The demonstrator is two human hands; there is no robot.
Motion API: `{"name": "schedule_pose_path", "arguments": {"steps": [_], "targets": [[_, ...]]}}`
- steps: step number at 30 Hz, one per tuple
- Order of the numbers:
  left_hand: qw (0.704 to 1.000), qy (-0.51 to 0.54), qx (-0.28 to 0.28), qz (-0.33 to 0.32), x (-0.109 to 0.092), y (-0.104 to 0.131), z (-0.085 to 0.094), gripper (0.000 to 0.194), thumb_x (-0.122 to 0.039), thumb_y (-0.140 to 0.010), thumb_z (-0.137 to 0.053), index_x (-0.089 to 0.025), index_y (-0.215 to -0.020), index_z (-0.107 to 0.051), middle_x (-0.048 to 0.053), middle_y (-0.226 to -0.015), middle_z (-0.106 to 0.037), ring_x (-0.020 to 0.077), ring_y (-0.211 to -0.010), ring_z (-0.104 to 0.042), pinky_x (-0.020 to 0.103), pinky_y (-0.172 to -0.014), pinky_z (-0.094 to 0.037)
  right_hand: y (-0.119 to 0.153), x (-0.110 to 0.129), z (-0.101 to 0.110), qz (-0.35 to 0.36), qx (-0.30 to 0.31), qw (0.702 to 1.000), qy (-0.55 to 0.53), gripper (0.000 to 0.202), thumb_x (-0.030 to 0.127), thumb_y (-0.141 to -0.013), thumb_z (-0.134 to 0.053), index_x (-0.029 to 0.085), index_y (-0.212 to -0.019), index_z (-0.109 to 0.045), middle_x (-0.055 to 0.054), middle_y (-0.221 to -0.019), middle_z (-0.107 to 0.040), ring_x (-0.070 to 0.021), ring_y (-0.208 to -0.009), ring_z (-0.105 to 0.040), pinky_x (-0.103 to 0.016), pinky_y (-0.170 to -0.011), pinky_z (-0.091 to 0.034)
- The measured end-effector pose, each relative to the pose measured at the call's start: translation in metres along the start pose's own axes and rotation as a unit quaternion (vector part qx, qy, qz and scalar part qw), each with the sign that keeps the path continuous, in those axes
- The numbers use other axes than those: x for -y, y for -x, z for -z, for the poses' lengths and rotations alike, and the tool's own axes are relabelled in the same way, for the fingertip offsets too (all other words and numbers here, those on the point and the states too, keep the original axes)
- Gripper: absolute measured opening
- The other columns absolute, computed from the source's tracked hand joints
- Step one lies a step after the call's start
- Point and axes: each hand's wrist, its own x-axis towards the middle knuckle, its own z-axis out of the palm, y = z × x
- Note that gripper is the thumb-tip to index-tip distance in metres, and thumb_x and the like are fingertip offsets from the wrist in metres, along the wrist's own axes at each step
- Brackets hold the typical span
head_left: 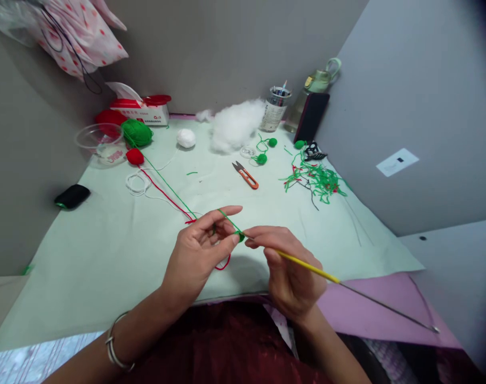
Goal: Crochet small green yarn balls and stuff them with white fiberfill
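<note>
My left hand [199, 250] pinches a small green crochet piece [240, 236] between thumb and fingers. Green yarn [169, 184] runs from the green ball [137, 132] at the back left and over my raised index finger. In my right hand [293, 269] is a crochet hook [307, 265] with a yellow grip and a long metal shaft. Its tip end meets the green piece, though my fingers partly hide it. A loop of red yarn [223, 266] hangs below my left hand, and another red strand leads back to a small red ball [135, 156].
Orange thread snips [245, 176] lie mid-table. Green and red yarn scraps [321, 181] pile at the right. White stuffing [237, 125], a white yarn ball [186, 138], a pen cup [275, 110], a phone [312, 118] and a tissue box [143, 112] line the back. A black case [72, 197] sits left.
</note>
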Motion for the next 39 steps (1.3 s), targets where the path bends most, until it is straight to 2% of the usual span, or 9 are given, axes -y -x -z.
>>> {"name": "schedule_pose_path", "arguments": {"steps": [4, 7, 10, 13, 16, 20, 24, 30, 39], "targets": [[0.993, -0.073, -0.06, -0.073, 0.0002, 0.0053, -0.0041, 0.03, -0.015, -0.079, -0.084, -0.03, -0.104, -0.085, -0.002, -0.084, -0.069, 0.0119, -0.082, -0.065, 0.022, -0.08, -0.055, 0.0019, -0.0041, -0.0027, 0.001, -0.029, 1.0, -0.001, 0.024, 0.009, -0.103, -0.052, 0.02, -0.115, -0.069, -0.007, -0.096, -0.078, -0.0203, -0.092, -0.077, -0.036, -0.076, -0.064], [0.989, -0.088, -0.071, -0.092, 0.0021, 0.0065, -0.0055, 0.031, -0.015, -0.079, -0.084, -0.031, -0.106, -0.085, -0.003, -0.083, -0.069, 0.0115, -0.083, -0.065, 0.021, -0.084, -0.054, 0.0039, -0.0061, -0.005, 0.02, -0.041, 0.999, 0.021, 0.024, 0.011, -0.103, -0.052, 0.021, -0.115, -0.07, -0.006, -0.092, -0.079, -0.0219, -0.092, -0.078, -0.037, -0.074, -0.065], [0.997, -0.022, -0.053, -0.046, 0.0043, 0.0037, -0.005, 0.036, -0.017, -0.079, -0.086, -0.031, -0.112, -0.083, -0.004, -0.082, -0.069, 0.0103, -0.081, -0.064, 0.019, -0.079, -0.054, 0.0064, -0.0059, -0.007, 0.074, -0.027, 0.99, 0.113, 0.023, 0.01, -0.101, -0.056, 0.019, -0.115, -0.071, -0.008, -0.096, -0.079, -0.0211, -0.091, -0.079, -0.032, -0.073, -0.066], [0.997, 0.067, -0.024, 0.028, 0.0053, -0.0004, -0.0029, 0.042, -0.022, -0.082, -0.086, -0.03, -0.122, -0.079, -0.004, -0.083, -0.067, 0.0091, -0.075, -0.062, 0.018, -0.071, -0.052, 0.0084, -0.0051, -0.0087, 0.117, -0.004, 0.972, 0.202, 0.026, 0.008, -0.097, -0.064, 0.02, -0.118, -0.073, -0.01, -0.109, -0.079, -0.0206, -0.097, -0.078, -0.031, -0.075, -0.066], [0.992, 0.106, -0.005, 0.063, 0.005, -0.0022, -0.0002, 0.043, -0.025, -0.082, -0.087, -0.028, -0.125, -0.078, -0.003, -0.083, -0.066, 0.0085, -0.075, -0.061, 0.018, -0.071, -0.051, 0.0072, -0.0056, -0.0087, 0.065, -0.008, 0.987, 0.146, 0.028, 0.009, -0.099, -0.061, 0.024, -0.119, -0.073, -0.007, -0.11, -0.078, -0.0189, -0.096, -0.077, -0.032, -0.075, -0.066], [0.997, 0.071, -0.001, 0.033, 0.005, -0.002, 0.0025, 0.04, -0.022, -0.084, -0.086, -0.03, -0.123, -0.079, -0.004, -0.085, -0.066, 0.0078, -0.08, -0.06, 0.015, -0.076, -0.05, 0.0025, -0.0077, -0.0065, -0.019, -0.056, 0.998, 0.0, 0.025, 0.009, -0.101, -0.058, 0.023, -0.114, -0.075, -0.005, -0.097, -0.078, -0.0192, -0.092, -0.074, -0.035, -0.077, -0.063], [0.999, 0.036, 0.004, 0.008, 0.0058, -0.0023, 0.0034, 0.038, -0.023, -0.085, -0.085, -0.032, -0.121, -0.079, -0.004, -0.085, -0.066, 0.0084, -0.08, -0.061, 0.017, -0.078, -0.053, 0.0013, -0.0092, -0.0061, -0.027, -0.053, 0.998, -0.026, 0.024, 0.007, -0.1, -0.059, 0.021, -0.112, -0.075, -0.005, -0.095, -0.078, -0.0189, -0.094, -0.072, -0.035, -0.08, -0.061], [0.998, -0.022, -0.038, -0.041, 0.0, -0.0001, 0.001, 0.036, -0.017, -0.081, -0.086, -0.027, -0.115, -0.08, -0.003, -0.083, -0.068, 0.0104, -0.083, -0.066, 0.02, -0.082, -0.056, 0.0032, -0.0092, -0.0072, -0.053, -0.058, 0.996, -0.049, 0.024, 0.009, -0.101, -0.059, 0.022, -0.112, -0.075, -0.005, -0.098, -0.078, -0.0184, -0.093, -0.072, -0.034, -0.076, -0.061], [0.997, -0.034, -0.052, -0.05, -0.004, 0.0006, 0.0003, 0.037, -0.017, -0.079, -0.086, -0.024, -0.115, -0.08, -0.003, -0.085, -0.071, 0.0122, -0.085, -0.07, 0.022, -0.086, -0.059, 0.0037, -0.0086, -0.007, -0.042, -0.067, 0.996, -0.033, 0.024, 0.009, -0.1, -0.059, 0.023, -0.111, -0.075, -0.005, -0.096, -0.079, -0.02, -0.092, -0.073, -0.036, -0.075, -0.061]]}}
